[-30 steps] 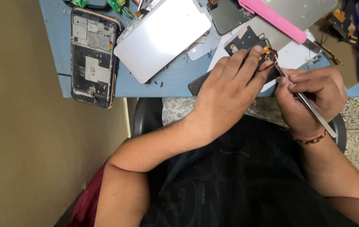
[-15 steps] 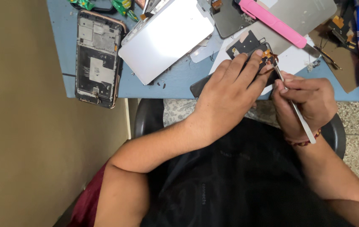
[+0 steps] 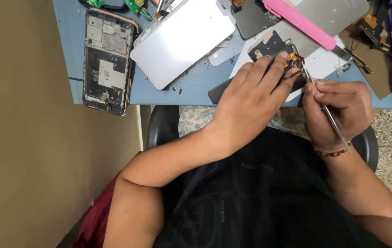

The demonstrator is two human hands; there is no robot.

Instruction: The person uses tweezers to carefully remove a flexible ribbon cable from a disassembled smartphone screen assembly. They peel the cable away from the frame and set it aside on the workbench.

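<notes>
— Where's the board, and who has it?

— The board (image 3: 276,53) lies on the blue surface (image 3: 191,89) at its near edge, up and between the two hands. The left hand (image 3: 251,98) rests flat over it, fingers spread and pressing it down — not clenched, not lifting anything.

— And the right?

— The right hand (image 3: 340,110) pinches the tweezers (image 3: 326,110), fingers closed round the shaft. Their long axis runs on a slant, from the wrist up and left, so the tips land at the orange flex (image 3: 296,59) just beside the left fingertips (touching it or not, I can't tell).

— So which hand is nearer the flex?

— Both are close — the left covers the board itself, the right reaches it only through the tool. An opened phone (image 3: 108,59) and a silver panel (image 3: 182,39) lie well off to the left; a pink tool (image 3: 299,23) lies beyond the board.
</notes>
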